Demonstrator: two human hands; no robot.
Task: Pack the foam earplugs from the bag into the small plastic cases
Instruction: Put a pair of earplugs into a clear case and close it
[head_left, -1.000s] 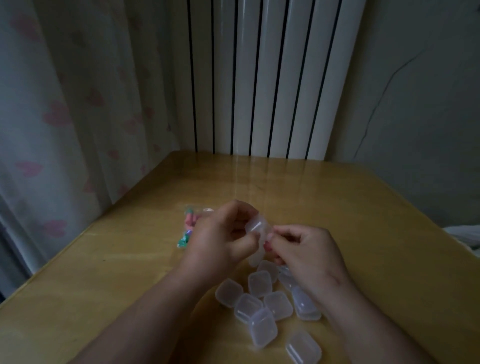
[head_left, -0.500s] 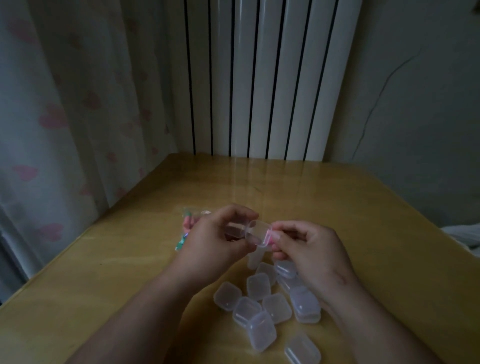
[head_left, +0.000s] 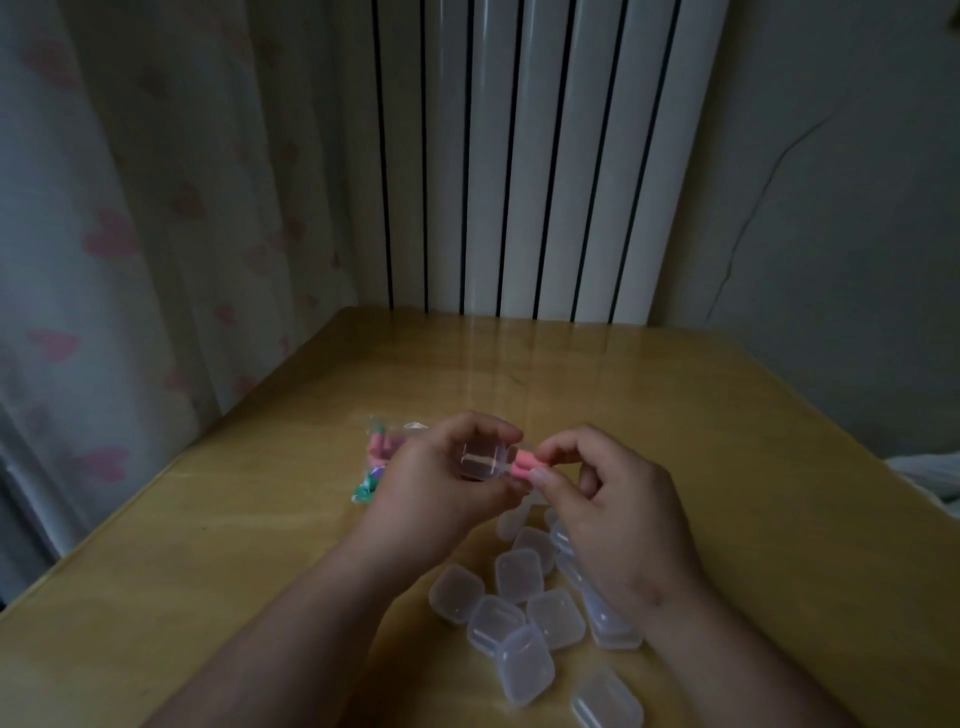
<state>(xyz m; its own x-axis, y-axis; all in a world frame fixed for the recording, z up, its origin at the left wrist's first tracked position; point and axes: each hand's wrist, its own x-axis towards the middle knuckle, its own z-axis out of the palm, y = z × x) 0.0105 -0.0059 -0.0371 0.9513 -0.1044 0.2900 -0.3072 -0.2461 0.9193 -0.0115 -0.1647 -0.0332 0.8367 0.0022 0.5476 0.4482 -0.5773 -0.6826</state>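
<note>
One wide-angle camera, worn on the person's head above the near edge of the table (head_left: 675, 415), looks forward and down across it to the far edge, the radiator (head_left: 519, 156) and the wall (head_left: 831, 234), curtain (head_left: 130, 234) at left, with the left hand (head_left: 441, 488) and right hand (head_left: 618, 519) close beneath it.

The glossy wooden table (head_left: 675, 415) is reflecting the smooth white radiator (head_left: 519, 156); translucent plastic cases (head_left: 519, 574) on the table are looking frosted, the foam earplug (head_left: 521, 464) matt.
</note>
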